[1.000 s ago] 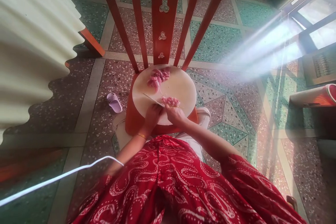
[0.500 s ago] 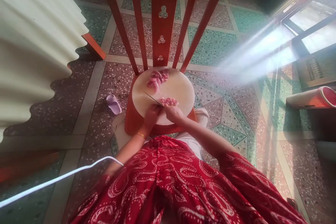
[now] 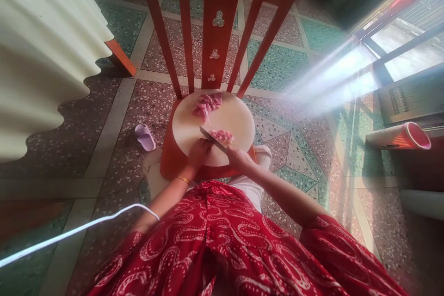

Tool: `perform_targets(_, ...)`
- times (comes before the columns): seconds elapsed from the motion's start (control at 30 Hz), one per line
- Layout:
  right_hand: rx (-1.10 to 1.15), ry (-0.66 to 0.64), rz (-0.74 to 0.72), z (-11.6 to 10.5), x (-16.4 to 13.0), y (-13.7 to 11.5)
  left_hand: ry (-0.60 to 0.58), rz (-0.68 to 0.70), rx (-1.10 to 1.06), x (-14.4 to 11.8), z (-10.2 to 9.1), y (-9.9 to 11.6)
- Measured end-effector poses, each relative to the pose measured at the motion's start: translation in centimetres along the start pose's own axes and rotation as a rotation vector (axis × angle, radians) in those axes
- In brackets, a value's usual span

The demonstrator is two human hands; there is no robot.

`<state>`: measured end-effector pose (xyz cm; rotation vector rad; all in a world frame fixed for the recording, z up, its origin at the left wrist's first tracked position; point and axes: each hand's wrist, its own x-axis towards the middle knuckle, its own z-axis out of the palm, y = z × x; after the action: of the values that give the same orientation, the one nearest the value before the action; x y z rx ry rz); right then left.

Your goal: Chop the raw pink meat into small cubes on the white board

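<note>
The left hand [image 3: 198,151] rests curled on the round board [image 3: 236,118]; the right hand [image 3: 238,157] is closed around a knife [image 3: 212,139], its blade beside the small meat pile [image 3: 222,135]. More meat [image 3: 205,104] lies farther back. The board sits on a red chair [image 3: 215,32]. On the terrazzo floor [image 3: 284,60], a slipper [image 3: 144,136] lies left and a window [image 3: 402,46] is right.

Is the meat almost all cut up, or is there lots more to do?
About halfway, it seems. A small pile of cut pink meat pieces lies on the round cutting board by the knife, which the right hand holds. The left hand rests on the board's near edge. A bigger clump of meat at the far side looks uncut, so that is probably left.
</note>
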<state>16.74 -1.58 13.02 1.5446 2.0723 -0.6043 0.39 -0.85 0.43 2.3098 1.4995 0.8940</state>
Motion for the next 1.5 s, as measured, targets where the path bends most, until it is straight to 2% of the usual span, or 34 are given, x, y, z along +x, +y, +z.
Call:
perform_targets(0.17, 0.036, 0.13, -0.085, -0.4, 4.0, -2.5, 0.008, 0.014, -0.022, 0.1, 0.0, -0.1)
perform_targets(0.23, 0.033, 0.148, -0.092, -0.2, 4.6, -2.8, 0.01, 0.009, -0.01, 0.1, -0.1, -0.1)
perform_targets(0.3, 0.029, 0.117, -0.086, 0.3, 4.1, -1.9, 0.026, 0.004, -0.005, 0.0, -0.2, -0.1)
perform_targets(0.4, 0.011, 0.042, -0.055, 1.3, 1.9, 0.7, 0.044, 0.007, -0.012, -0.1, -0.1, -0.2)
perform_targets(0.5, -0.025, 0.048, 0.016, 1.6, 0.0, 2.5, 0.046, 0.008, -0.028, -0.2, -0.1, -0.4)
perform_targets(0.57, -0.034, 0.067, 0.023, 1.5, -0.7, 2.6, 0.059, -0.002, -0.034, -0.3, -0.2, -0.4)
perform_targets(0.67, -0.009, 0.062, -0.017, 1.2, -0.9, 1.7, 0.077, -0.02, -0.031, -0.5, -0.2, -0.3)
perform_targets(0.8, 0.001, 0.024, -0.013, 0.6, -0.3, 0.5, 0.032, -0.021, -0.043, -0.7, 0.0, -0.4)
perform_targets(0.9, 0.018, 0.014, -0.045, 0.1, 1.6, -0.7, 0.02, -0.013, -0.052, -0.6, 0.1, -0.5)
perform_targets(1.03, 0.054, 0.099, -0.089, -0.5, 5.0, -2.5, 0.031, -0.016, -0.032, -0.4, -0.1, -0.4)
perform_targets(1.1, 0.06, 0.112, -0.09, -0.4, 5.5, -2.6, 0.029, -0.014, -0.018, -0.4, -0.4, -0.2)
perform_targets(1.23, 0.067, 0.077, -0.109, 0.7, 3.1, 0.2, 0.006, -0.039, -0.03, -0.4, -0.6, -0.2)
perform_targets(1.33, 0.012, 0.042, -0.022, 1.4, 0.7, 2.4, -0.012, -0.033, -0.019, -0.5, -0.5, -0.4)
perform_targets(1.4, -0.034, 0.044, 0.009, 1.5, -0.2, 2.8, -0.006, -0.035, -0.005, -0.5, -0.3, -0.4)
perform_targets(1.5, -0.045, 0.058, -0.043, 1.4, -0.5, 2.2, 0.005, -0.045, 0.009, -0.4, -0.2, -0.2)
